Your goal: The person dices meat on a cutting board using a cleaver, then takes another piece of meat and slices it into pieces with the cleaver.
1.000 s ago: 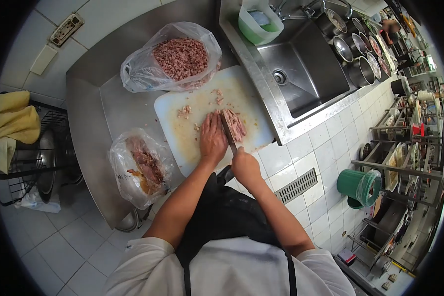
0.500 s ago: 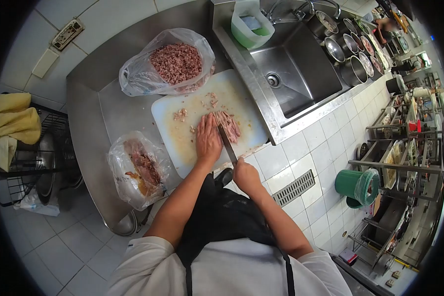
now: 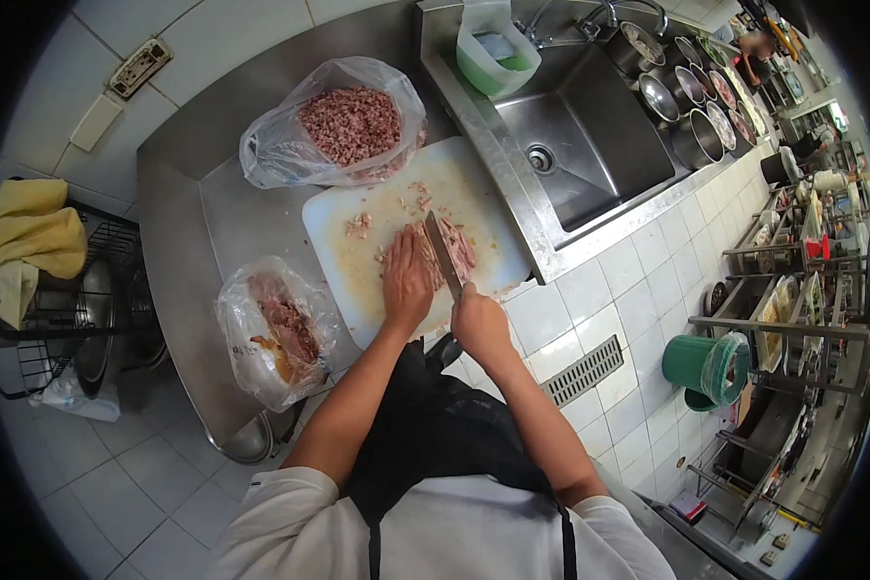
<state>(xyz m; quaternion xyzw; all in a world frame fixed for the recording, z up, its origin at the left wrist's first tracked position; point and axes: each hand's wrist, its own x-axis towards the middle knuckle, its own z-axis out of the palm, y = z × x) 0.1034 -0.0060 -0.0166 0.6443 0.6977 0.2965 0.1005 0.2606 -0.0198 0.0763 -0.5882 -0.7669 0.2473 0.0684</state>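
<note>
My right hand (image 3: 480, 322) is closed round the handle of a knife (image 3: 444, 253), whose blade lies over sliced meat (image 3: 460, 249) on the white cutting board (image 3: 343, 275). Just left of the blade, my left hand (image 3: 408, 286) rests on the meat with its fingers stretched forward and side by side. Small meat scraps (image 3: 359, 226) lie beyond the fingers. Behind the board stands a clear plastic bag of diced meat (image 3: 350, 126). At the left, a second clear bag holds a larger dark piece of meat (image 3: 285, 319).
To the right of the board is a steel sink (image 3: 590, 145) with a green-and-white container (image 3: 498, 60) at its corner. Metal pots (image 3: 696, 140) stand beyond it. A green bin (image 3: 694, 360) is on the tiled floor, and a rack with yellow cloths (image 3: 37, 227) is at far left.
The knife has shifted from beside my left fingertips to the right, over the meat, and its blade has moved forward. A strip of meat now shows between my left hand and the blade.
</note>
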